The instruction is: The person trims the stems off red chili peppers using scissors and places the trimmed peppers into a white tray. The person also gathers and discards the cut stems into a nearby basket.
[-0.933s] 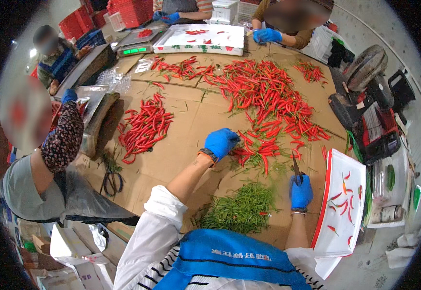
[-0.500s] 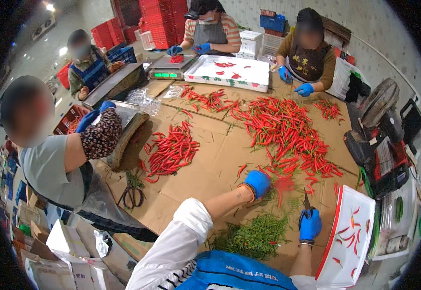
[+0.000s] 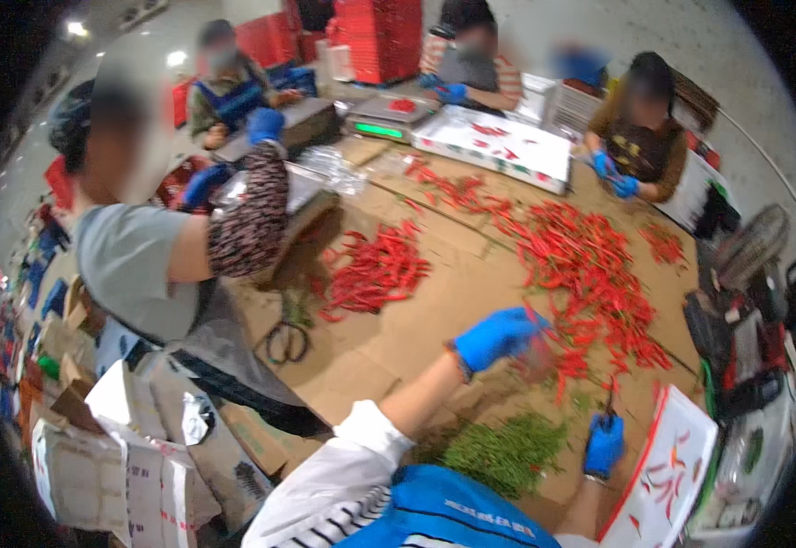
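My left hand [image 3: 500, 339], in a blue glove, reaches over the near edge of a big heap of red chili peppers [image 3: 585, 265] with green stems. Its fingertips are smeared by motion, and a reddish blur lies just under them, so its hold cannot be made out. On the right, my blue-gloved right hand [image 3: 604, 446] is closed around a pair of dark scissors [image 3: 611, 398], the blades pointing away from me. A mound of cut green stems [image 3: 500, 454] lies close to my body between the hands.
Beside my right hand stands a white foam tray [image 3: 661, 475] holding a few chilies. A second chili pile [image 3: 382, 268] and loose scissors [image 3: 287, 342] lie to the left. Co-workers surround the cardboard-covered table, with a scale [image 3: 389, 114], a white tray [image 3: 494, 151] and a fan [image 3: 752, 247].
My view has swung, shifting the scene. My left hand has gone from a rounded fist to reaching toward the heap. The co-worker at left has raised one gloved hand. My right hand keeps the scissors.
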